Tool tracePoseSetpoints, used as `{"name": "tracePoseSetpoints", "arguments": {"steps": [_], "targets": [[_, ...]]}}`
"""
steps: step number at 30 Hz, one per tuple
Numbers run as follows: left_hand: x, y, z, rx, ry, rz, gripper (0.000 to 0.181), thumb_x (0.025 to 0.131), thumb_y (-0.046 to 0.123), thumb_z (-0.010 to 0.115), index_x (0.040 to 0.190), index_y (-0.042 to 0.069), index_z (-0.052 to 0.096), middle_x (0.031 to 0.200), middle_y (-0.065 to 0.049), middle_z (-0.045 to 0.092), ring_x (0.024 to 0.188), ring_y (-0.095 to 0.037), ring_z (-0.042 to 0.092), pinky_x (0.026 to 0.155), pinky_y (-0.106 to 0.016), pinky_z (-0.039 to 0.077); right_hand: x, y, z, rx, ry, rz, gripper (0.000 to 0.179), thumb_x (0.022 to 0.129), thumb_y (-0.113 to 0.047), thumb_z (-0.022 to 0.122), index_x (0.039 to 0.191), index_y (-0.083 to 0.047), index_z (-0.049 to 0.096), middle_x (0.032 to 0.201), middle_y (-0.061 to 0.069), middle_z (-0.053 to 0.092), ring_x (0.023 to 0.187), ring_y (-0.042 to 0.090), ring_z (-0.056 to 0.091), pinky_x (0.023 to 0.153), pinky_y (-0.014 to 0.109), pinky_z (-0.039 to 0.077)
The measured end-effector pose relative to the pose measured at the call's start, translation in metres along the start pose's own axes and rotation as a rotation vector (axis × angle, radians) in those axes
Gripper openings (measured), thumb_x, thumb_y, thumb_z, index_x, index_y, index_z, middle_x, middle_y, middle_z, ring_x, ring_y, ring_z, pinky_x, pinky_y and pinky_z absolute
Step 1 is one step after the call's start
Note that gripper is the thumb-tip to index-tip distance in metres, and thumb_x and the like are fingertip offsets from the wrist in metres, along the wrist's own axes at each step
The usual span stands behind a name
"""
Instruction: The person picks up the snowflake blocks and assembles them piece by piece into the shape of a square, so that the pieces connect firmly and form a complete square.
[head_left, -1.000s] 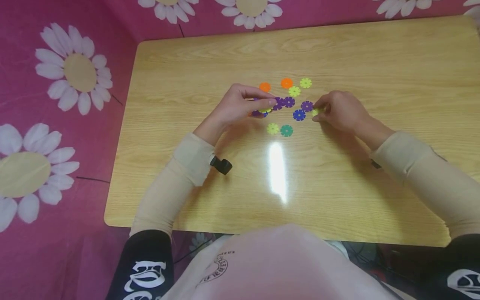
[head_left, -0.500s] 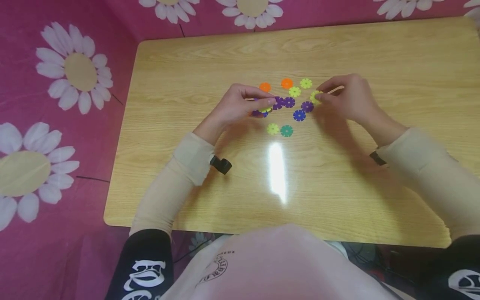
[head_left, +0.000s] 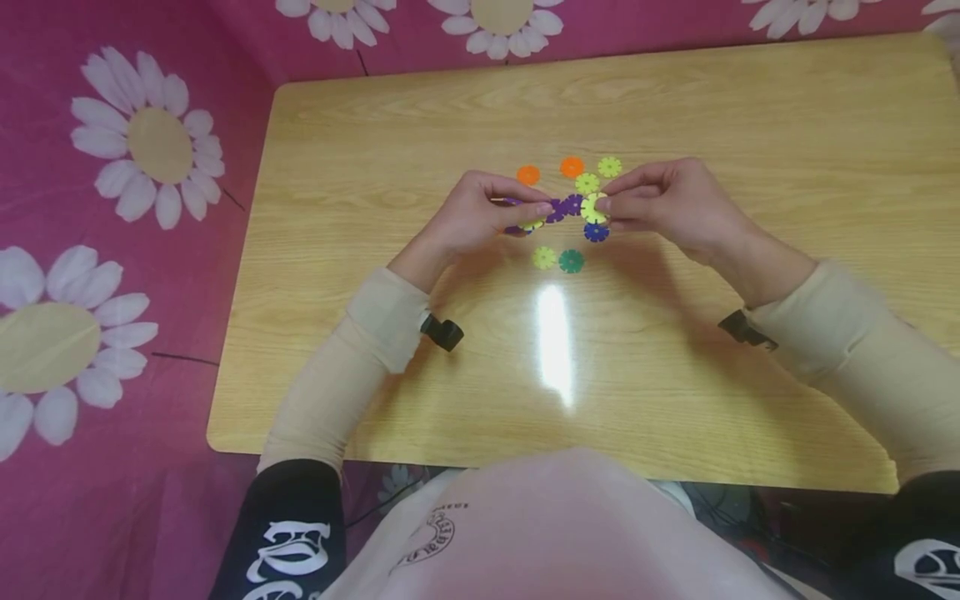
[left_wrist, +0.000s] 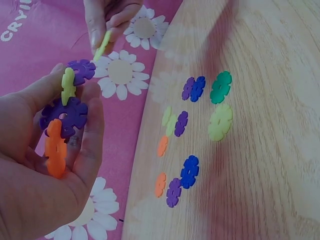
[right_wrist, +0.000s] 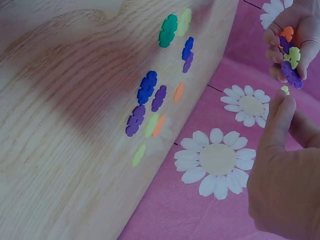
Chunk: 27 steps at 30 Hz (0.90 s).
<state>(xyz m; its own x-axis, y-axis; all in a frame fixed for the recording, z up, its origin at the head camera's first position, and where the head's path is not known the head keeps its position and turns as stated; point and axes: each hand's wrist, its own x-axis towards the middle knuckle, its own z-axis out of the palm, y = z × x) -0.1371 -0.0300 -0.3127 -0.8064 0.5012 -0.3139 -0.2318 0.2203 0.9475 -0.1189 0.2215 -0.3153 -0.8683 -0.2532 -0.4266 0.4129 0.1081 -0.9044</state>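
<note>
My left hand [head_left: 476, 208] grips a short chain of interlocked notched plastic discs. In the left wrist view the chain runs from an orange disc [left_wrist: 56, 157] through a purple disc [left_wrist: 75, 112] and a yellow disc [left_wrist: 68, 85] to another purple disc [left_wrist: 82, 70] at its free end. Between thumb and fingers, my right hand [head_left: 690, 204] pinches a single yellow disc [head_left: 592, 208], held just off that free end. In the right wrist view the right fingers hide most of this disc, and its edge comes close under the chain's purple end.
Several loose discs lie on the wooden table [head_left: 375, 142] below the hands, among them a green disc [head_left: 571, 261], a blue disc [head_left: 596, 231] and an orange disc [head_left: 528, 175]. Pink flowered cloth [head_left: 180, 275] borders the table at the left and back.
My right hand has lifted the yellow disc from beside the loose discs and brought it left towards the chain. The left hand has stayed almost still, holding the chain.
</note>
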Motion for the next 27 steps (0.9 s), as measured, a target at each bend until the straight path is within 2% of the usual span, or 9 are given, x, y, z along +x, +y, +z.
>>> {"name": "tracePoseSetpoints", "arguments": {"steps": [4, 10, 13, 20, 24, 27], "targets": [[-0.004, 0.005, 0.002, 0.014, -0.003, 0.026, 0.021, 0.081, 0.013, 0.071, 0.099, 0.003, 0.071, 0.098, -0.003, 0.07, 0.089, -0.021, 0.063, 0.081, -0.039, 0.053, -0.002, -0.003, 0.003, 0.015, 0.001, -0.015, 0.035, 0.077, -0.011, 0.075, 0.105, 0.004, 0.061, 0.093, 0.008, 0.07, 0.087, 0.019, 0.067, 0.074, 0.03, 0.054], [-0.006, 0.005, 0.004, 0.051, 0.002, 0.065, 0.021, 0.08, 0.013, 0.071, 0.099, 0.003, 0.072, 0.093, -0.005, 0.07, 0.088, -0.024, 0.063, 0.078, -0.038, 0.054, -0.005, -0.006, 0.011, -0.098, -0.001, -0.072, 0.039, 0.079, -0.014, 0.073, 0.108, 0.007, 0.059, 0.09, 0.006, 0.071, 0.086, 0.02, 0.068, 0.073, 0.03, 0.054], [-0.006, 0.005, 0.005, 0.075, 0.0, 0.088, 0.02, 0.08, 0.013, 0.072, 0.098, 0.003, 0.072, 0.091, -0.004, 0.07, 0.086, -0.024, 0.063, 0.076, -0.037, 0.055, -0.006, -0.007, 0.014, -0.116, 0.0, -0.083, 0.039, 0.078, -0.015, 0.074, 0.106, 0.007, 0.06, 0.089, 0.006, 0.071, 0.084, 0.02, 0.068, 0.072, 0.03, 0.054], [-0.006, 0.005, 0.007, 0.119, -0.021, 0.146, 0.019, 0.081, 0.012, 0.071, 0.096, 0.001, 0.072, 0.09, -0.005, 0.07, 0.082, -0.021, 0.064, 0.075, -0.037, 0.054, -0.005, -0.007, 0.015, -0.092, -0.024, -0.061, 0.038, 0.076, -0.016, 0.076, 0.104, 0.006, 0.062, 0.089, 0.008, 0.071, 0.083, 0.019, 0.068, 0.073, 0.031, 0.054], [-0.006, 0.006, 0.008, 0.121, -0.012, 0.143, 0.017, 0.081, 0.012, 0.071, 0.096, 0.003, 0.072, 0.09, -0.004, 0.07, 0.083, -0.021, 0.062, 0.075, -0.035, 0.053, -0.003, -0.008, 0.014, -0.049, -0.033, -0.028, 0.038, 0.076, -0.015, 0.076, 0.104, 0.006, 0.061, 0.09, 0.009, 0.07, 0.084, 0.019, 0.068, 0.075, 0.031, 0.053], [-0.006, 0.004, 0.008, 0.133, -0.007, 0.142, 0.017, 0.081, 0.012, 0.071, 0.095, 0.003, 0.072, 0.091, -0.003, 0.07, 0.083, -0.019, 0.062, 0.074, -0.034, 0.053, -0.001, -0.009, 0.015, -0.004, -0.051, 0.028, 0.042, 0.074, -0.013, 0.077, 0.107, 0.007, 0.06, 0.092, 0.011, 0.07, 0.086, 0.02, 0.067, 0.078, 0.032, 0.053]]}}
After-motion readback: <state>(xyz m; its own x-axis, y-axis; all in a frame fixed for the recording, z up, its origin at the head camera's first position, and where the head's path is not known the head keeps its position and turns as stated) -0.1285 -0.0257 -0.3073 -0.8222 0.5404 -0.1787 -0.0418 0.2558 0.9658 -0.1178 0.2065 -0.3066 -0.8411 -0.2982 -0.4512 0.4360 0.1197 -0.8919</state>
